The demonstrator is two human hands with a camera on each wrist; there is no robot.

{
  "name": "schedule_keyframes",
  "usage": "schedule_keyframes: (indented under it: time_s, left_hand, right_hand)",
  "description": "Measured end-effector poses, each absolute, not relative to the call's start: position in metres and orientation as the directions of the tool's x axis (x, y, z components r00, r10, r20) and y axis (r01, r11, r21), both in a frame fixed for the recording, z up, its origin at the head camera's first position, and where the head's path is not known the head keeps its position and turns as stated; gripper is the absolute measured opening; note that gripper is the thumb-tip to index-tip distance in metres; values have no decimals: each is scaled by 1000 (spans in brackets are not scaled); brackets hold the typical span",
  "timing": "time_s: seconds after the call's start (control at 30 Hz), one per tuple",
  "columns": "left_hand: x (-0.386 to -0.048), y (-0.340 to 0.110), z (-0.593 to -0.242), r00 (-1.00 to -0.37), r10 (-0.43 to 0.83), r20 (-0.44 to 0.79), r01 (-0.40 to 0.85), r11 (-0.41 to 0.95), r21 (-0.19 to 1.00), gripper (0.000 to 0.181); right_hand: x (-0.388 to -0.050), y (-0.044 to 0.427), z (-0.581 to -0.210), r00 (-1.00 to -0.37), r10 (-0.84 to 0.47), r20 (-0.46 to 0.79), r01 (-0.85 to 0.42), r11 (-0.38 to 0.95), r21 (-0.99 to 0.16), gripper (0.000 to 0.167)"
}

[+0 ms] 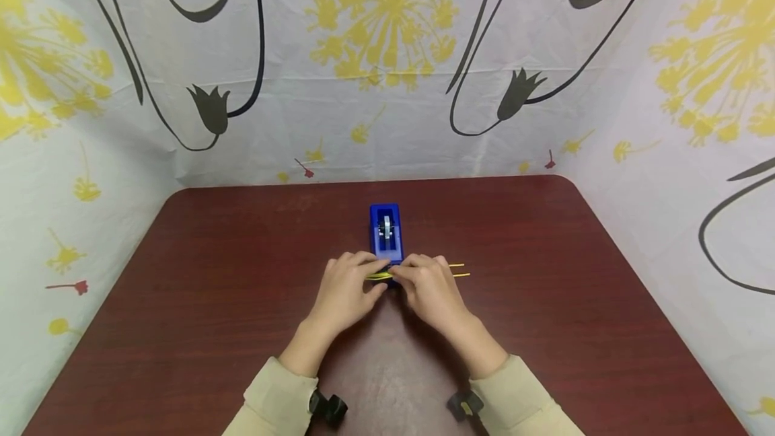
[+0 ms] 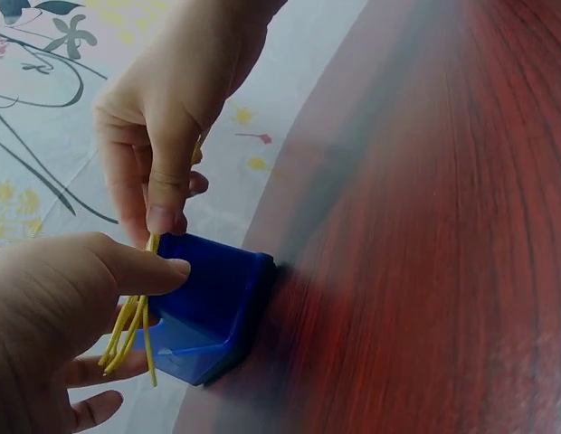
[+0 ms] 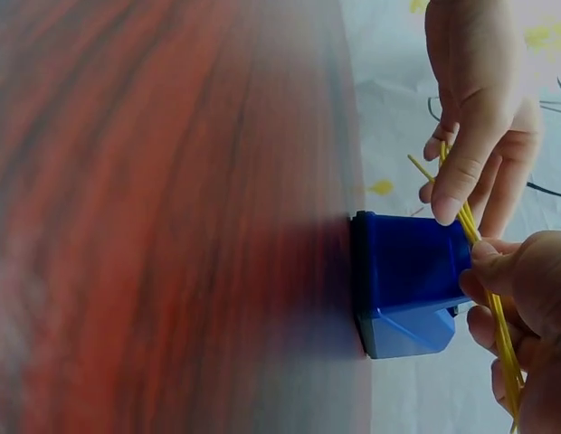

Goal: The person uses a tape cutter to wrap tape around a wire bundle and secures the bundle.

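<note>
A bundle of thin yellow strands (image 3: 502, 339) lies across the near end of a blue tape dispenser (image 1: 387, 227). The right hand (image 1: 431, 288) pinches the bundle between thumb and fingers, and strand ends stick out to its right. On the other side is the left hand (image 1: 346, 291), its thumb and index fingertips apart with strands showing between them. In the left wrist view its thumb (image 2: 154, 269) lies over the strands near their loose, fanned ends. A narrow metallic wheel (image 1: 385, 228) sits upright inside the dispenser. The hands hide the dispenser's near end from above.
The dispenser stands on a dark red wood-grain table (image 1: 242, 301) with rounded far corners. Pale fabric (image 1: 272, 147) printed with flowers hangs behind the table and along both sides. Each wrist wears a small black device, such as the left wrist camera (image 1: 328, 409).
</note>
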State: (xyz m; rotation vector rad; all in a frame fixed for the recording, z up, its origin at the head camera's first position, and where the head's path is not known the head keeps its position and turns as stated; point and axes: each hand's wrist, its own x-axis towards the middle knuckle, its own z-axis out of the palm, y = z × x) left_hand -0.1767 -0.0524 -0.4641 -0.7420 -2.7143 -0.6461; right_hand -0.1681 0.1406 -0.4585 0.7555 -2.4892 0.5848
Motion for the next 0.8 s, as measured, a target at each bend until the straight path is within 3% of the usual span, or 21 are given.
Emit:
schedule_keyframes:
  time_s: [0.47, 0.8]
  left_hand:
    - [-176, -54, -462, -839, 429, 335, 530, 783, 325, 49]
    - [-175, -55, -464, -841, 432, 324, 530, 778, 338, 52]
  right_hand:
    - [-171, 142, -450, -707, -480, 519, -621, 773, -131, 27]
    - [-171, 141, -443, -716, -514, 474, -623, 776, -99, 24]
